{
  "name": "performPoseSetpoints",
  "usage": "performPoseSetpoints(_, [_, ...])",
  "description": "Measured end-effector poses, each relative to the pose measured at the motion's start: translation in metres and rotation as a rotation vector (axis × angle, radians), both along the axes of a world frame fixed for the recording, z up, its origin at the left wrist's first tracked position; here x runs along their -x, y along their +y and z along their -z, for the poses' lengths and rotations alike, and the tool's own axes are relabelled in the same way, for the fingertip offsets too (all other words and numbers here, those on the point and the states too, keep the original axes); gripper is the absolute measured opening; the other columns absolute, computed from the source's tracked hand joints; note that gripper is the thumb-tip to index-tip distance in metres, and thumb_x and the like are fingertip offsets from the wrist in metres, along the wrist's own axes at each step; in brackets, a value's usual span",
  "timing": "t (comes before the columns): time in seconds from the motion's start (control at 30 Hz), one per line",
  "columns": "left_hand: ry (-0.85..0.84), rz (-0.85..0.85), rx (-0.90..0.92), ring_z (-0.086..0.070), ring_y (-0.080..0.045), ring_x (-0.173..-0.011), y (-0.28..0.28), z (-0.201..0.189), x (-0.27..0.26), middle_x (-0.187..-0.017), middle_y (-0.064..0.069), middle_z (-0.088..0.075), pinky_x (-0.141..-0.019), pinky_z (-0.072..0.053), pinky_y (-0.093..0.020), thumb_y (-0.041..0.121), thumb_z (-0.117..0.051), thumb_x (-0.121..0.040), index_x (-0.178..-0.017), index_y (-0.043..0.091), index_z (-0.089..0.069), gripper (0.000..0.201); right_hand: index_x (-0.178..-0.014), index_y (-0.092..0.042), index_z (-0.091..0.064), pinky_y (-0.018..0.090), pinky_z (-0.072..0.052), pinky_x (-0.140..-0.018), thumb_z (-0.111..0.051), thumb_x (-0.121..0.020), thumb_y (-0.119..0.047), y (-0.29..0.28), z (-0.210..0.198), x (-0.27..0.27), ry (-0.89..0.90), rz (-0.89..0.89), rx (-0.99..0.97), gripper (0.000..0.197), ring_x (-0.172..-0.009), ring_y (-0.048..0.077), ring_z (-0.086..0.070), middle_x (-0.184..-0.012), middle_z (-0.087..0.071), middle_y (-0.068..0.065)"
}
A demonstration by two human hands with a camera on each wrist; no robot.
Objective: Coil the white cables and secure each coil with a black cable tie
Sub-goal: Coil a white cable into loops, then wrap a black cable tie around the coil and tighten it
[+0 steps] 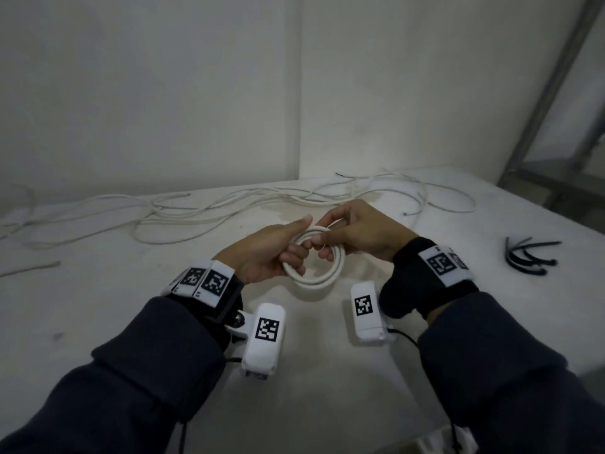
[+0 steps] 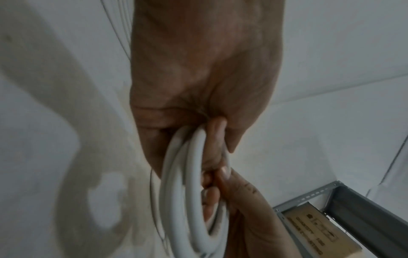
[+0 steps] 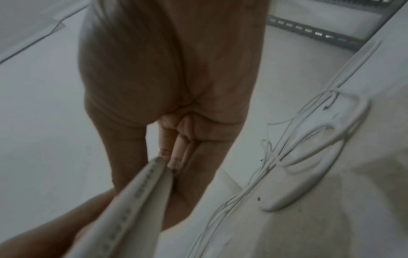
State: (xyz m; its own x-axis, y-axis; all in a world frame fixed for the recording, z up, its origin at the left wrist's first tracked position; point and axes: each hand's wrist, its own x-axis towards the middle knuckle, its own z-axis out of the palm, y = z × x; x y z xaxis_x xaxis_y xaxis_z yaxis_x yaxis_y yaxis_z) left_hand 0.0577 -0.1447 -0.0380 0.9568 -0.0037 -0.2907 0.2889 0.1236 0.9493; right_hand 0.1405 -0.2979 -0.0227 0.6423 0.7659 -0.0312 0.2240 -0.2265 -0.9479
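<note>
Both hands, left hand (image 1: 262, 253) and right hand (image 1: 357, 234), grip clamped on the white cable coil (image 1: 319, 276)

White coil (image 1: 322, 273), black cable ties (image 1: 527, 257), white table (image 1: 114, 306)

Dark navy sleeves (image 1: 137, 371), black wristbands (image 1: 422, 283), white marker blocks (image 1: 265, 335)

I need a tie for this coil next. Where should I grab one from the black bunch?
Probably pinch a black cable tie at its splayed far end, coming from above with the right hand. Those ends fan apart on the table, while the near ends look bunched.
</note>
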Motion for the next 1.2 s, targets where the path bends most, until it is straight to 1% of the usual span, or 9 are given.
performPoseSetpoints(0.13, [-0.022, -0.047, 0.013, -0.019, -0.004, -0.034, -0.045, 0.005, -0.026, -0.051, 0.005, -0.025, -0.038, -0.032, -0.017, 0.034, -0.048, -0.098, -0.075, 0.013, -0.048, 0.032, -0.094, 0.001, -0.066, 0.025, -0.058, -0.064, -0.075, -0.08, -0.007, -0.041, 0.006, -0.011, 0.03, 0.105, -0.034, 0.018, -0.066, 0.018, -0.069, -0.091, -0.072, 0.024])
performPoseSetpoints(0.23, [-0.03, -0.066, -0.01, -0.019, -0.006, -0.035, -0.075, 0.007, -0.045, -0.055, 0.003, -0.023, -0.035, -0.028, -0.016, 0.033, -0.051, -0.097, -0.07, 0.011, -0.045, 0.035, -0.095, 0.0, -0.068, 0.024, -0.056, -0.064, -0.073, -0.084, -0.016, -0.078, 0.008, -0.02, 0.076, 0.222, -0.063, 0.02, -0.073, 0.018, -0.07, -0.09, -0.073, 0.018])
performPoseSetpoints(0.33, [-0.021, -0.08, 0.005, -0.02, -0.007, -0.033, -0.096, 0.01, -0.062, -0.045, 0.005, -0.026, -0.034, -0.027, -0.015, 0.032, -0.05, -0.098, -0.066, 0.011, -0.043, 0.04, -0.094, -0.004, -0.07, 0.026, -0.055, -0.066, -0.071, -0.086, -0.023, -0.125, 0.013, -0.049, 0.015, 0.549, -0.055, 0.021, -0.077, 0.018, -0.067, -0.088, -0.071, 0.011])
performPoseSetpoints(0.43, [-0.013, -0.101, 0.023, -0.022, -0.007, -0.03, -0.11, 0.013, -0.077, -0.038, 0.006, -0.033, -0.033, -0.027, -0.014, 0.03, -0.047, -0.1, -0.067, 0.011, -0.042, 0.038, -0.096, 0.001, -0.069, 0.035, -0.056, -0.073, -0.066, -0.086, -0.013, -0.179, 0.024, -0.092, -0.167, 0.939, 0.2, 0.017, -0.087, 0.029, -0.066, -0.097, -0.069, 0.018])
performPoseSetpoints(0.5, [-0.005, -0.122, 0.029, -0.023, -0.007, -0.029, -0.116, 0.016, -0.085, -0.039, 0.006, -0.036, -0.032, -0.028, -0.013, 0.029, -0.046, -0.1, -0.067, 0.011, -0.043, 0.038, -0.1, 0.005, -0.066, 0.033, -0.049, -0.072, -0.061, -0.088, -0.013, -0.209, 0.03, -0.109, -0.265, 1.034, 0.498, 0.022, -0.097, 0.037, -0.064, -0.103, -0.067, 0.021])
performPoseSetpoints(0.7, [0.031, -0.152, 0.054, -0.022, -0.006, -0.028, -0.125, 0.024, -0.098, -0.035, 0.007, -0.033, -0.031, -0.027, -0.013, 0.03, -0.046, -0.1, -0.064, 0.01, -0.043, 0.041, -0.067, -0.005, -0.051, 0.027, -0.042, -0.058, -0.06, -0.087, -0.018, -0.241, 0.045, -0.136, -0.274, 1.035, 0.747, 0.026, -0.081, 0.032, -0.061, -0.086, -0.063, 0.018])
performPoseSetpoints(0.93, [0.039, -0.156, 0.06, -0.023, -0.006, -0.028, -0.132, 0.029, -0.106, -0.036, 0.006, -0.033, -0.031, -0.027, -0.014, 0.03, -0.047, -0.099, -0.063, 0.009, -0.043, 0.042, -0.073, -0.004, -0.054, 0.024, -0.033, -0.046, -0.069, -0.084, -0.022, -0.242, 0.048, -0.141, -0.26, 1.014, 0.758, 0.026, -0.075, 0.028, -0.058, -0.082, -0.062, 0.014])
performPoseSetpoints(1.1, [0.02, -0.153, 0.077, -0.024, -0.006, -0.027, -0.134, 0.029, -0.107, -0.035, 0.006, -0.032, -0.03, -0.028, -0.014, 0.031, -0.048, -0.099, -0.064, 0.009, -0.044, 0.042, -0.084, 0.001, -0.061, 0.023, -0.042, -0.056, -0.062, -0.087, -0.015, -0.237, 0.036, -0.134, -0.336, 1.1, 0.646, 0.016, -0.076, 0.029, -0.06, -0.083, -0.064, 0.016])
performPoseSetpoints(1.2, [0.006, -0.159, 0.097, -0.025, -0.006, -0.026, -0.131, 0.028, -0.104, -0.035, 0.006, -0.036, -0.03, -0.029, -0.014, 0.03, -0.046, -0.1, -0.066, 0.008, -0.044, 0.04, -0.066, -0.004, -0.05, 0.021, -0.037, -0.051, -0.056, -0.084, -0.007, -0.22, 0.018, -0.118, -0.398, 1.154, 0.522, 0.019, -0.056, 0.022, -0.049, -0.063, -0.051, 0.009])
